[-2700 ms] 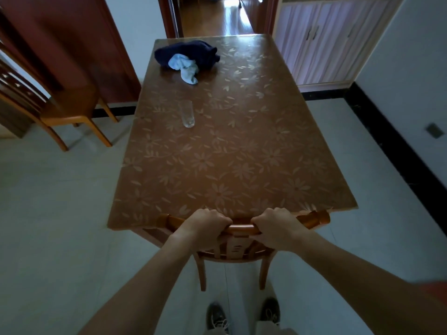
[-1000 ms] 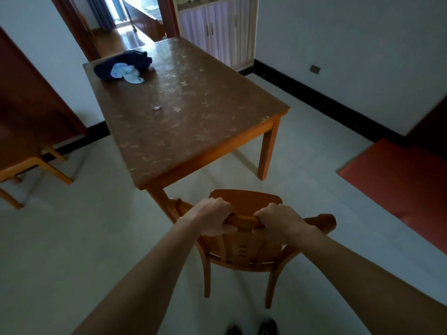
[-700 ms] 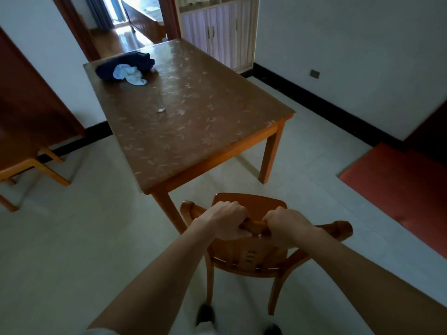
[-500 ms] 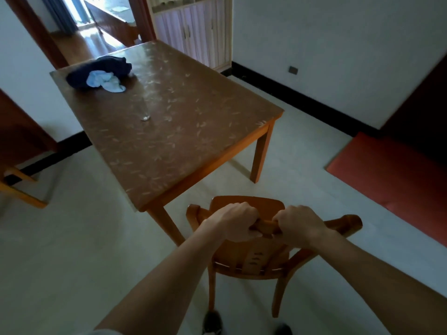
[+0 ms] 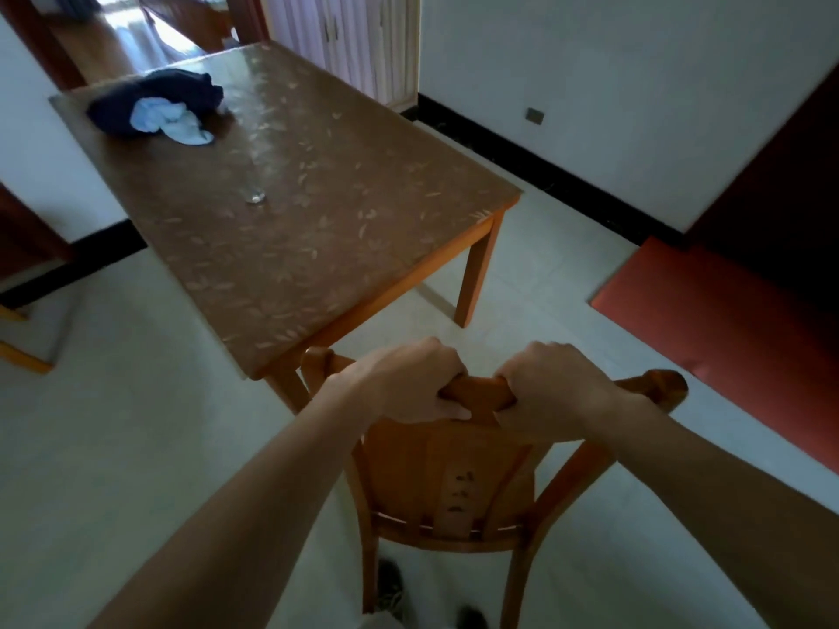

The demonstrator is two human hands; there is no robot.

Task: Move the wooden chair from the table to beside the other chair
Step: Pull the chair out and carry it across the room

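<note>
Head view: wooden chair (image 5: 454,488) now clear of the table (image 5: 318,247), pulled back and swung since a few seconds ago, when tucked under the near edge. Left hand (image 5: 408,383) and right hand (image 5: 558,388) both wrapped tight round the top rail, lower centre of frame. Probably mid-carry, with the pull-out finished. Table corner just beside the chair's left post. Other chair (image 5: 20,351) only a sliver at the left edge. Open floor lower left; red mat (image 5: 726,320) at right.
</note>
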